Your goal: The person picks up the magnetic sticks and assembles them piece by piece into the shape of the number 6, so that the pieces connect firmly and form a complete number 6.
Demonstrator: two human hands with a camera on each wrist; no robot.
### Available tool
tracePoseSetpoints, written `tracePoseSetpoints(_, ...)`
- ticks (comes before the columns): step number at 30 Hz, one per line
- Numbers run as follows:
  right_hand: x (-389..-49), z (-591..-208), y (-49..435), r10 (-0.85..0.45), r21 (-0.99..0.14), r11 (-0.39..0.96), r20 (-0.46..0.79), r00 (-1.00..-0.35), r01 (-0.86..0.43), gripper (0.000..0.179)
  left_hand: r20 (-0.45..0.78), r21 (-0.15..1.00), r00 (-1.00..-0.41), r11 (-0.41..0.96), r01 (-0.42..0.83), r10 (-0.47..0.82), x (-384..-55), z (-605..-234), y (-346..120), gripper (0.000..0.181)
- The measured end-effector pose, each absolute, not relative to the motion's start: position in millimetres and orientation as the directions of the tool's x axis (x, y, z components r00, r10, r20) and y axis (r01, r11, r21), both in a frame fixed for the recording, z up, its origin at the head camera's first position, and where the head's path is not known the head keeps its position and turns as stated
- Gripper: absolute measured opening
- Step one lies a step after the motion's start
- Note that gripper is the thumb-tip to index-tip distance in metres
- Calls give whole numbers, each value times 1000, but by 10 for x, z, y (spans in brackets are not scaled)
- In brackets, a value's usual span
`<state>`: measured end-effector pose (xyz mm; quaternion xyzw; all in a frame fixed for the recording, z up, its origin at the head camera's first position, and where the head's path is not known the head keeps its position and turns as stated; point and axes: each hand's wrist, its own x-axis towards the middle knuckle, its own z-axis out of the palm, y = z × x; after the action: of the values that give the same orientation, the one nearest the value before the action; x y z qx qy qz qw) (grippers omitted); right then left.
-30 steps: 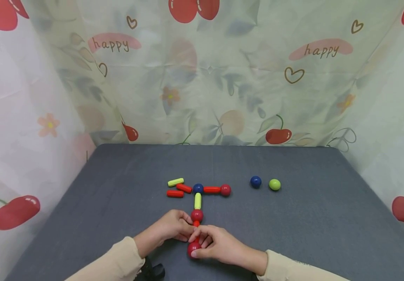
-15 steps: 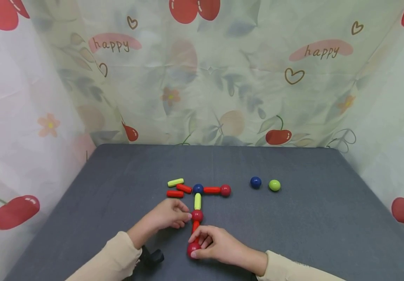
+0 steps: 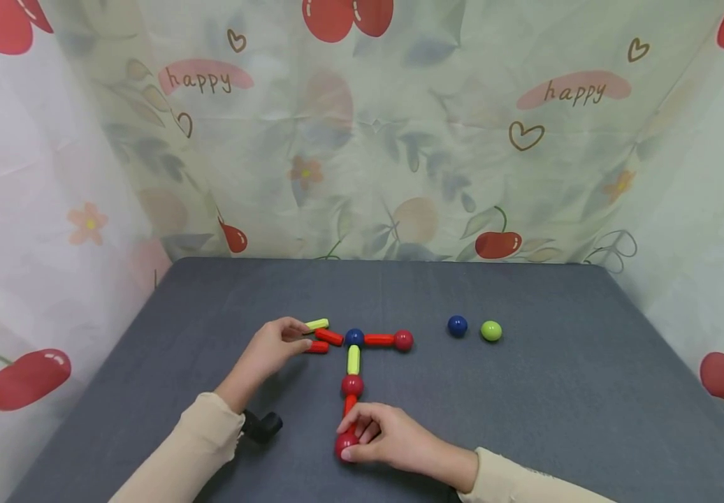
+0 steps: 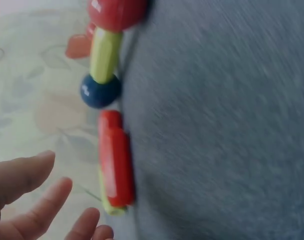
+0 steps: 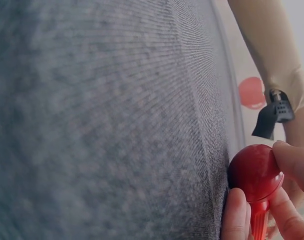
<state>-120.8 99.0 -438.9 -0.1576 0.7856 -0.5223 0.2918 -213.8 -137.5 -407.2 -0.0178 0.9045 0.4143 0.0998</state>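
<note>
My left hand [image 3: 269, 351] is over the loose sticks at the left, fingers apart. Nearest to it lie a red stick [image 3: 320, 347], a second red stick [image 3: 329, 337] and a yellow-green stick [image 3: 319, 324]; in the left wrist view its fingers [image 4: 46, 205] stand beside them with nothing between. My right hand [image 3: 396, 439] grips the large red ball [image 5: 256, 170] at the near end of a joined figure. From that ball a red stick [image 3: 350, 404] runs to a red ball [image 3: 352, 385], then a yellow-green stick [image 3: 353, 360] leads to a blue ball [image 3: 355, 338].
From the blue ball another red stick [image 3: 379, 340] reaches right to a red ball [image 3: 403, 340]. Farther right on the dark grey table [image 3: 525, 391] sit a loose blue ball [image 3: 458, 325] and a green ball [image 3: 490, 331]. A patterned curtain [image 3: 374, 140] encloses the back and sides.
My left hand has left the near red stick and moved up and left to the loose sticks. My right hand stays on the large red ball.
</note>
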Motion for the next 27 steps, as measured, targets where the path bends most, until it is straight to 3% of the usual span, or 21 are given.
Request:
tracePoseSetpoints(11,-1204,-4395,996,-551,-914,400,-294,-781,62,22,-264,745,-962,648,-160,66,-2307,-4236,-1401,24)
tracePoseSetpoints(27,-1205,-4392,988,-553,-917,393,-291,-780,64,21,-283,661,-956,738,-138,75,-2380,-4226,-1317,19)
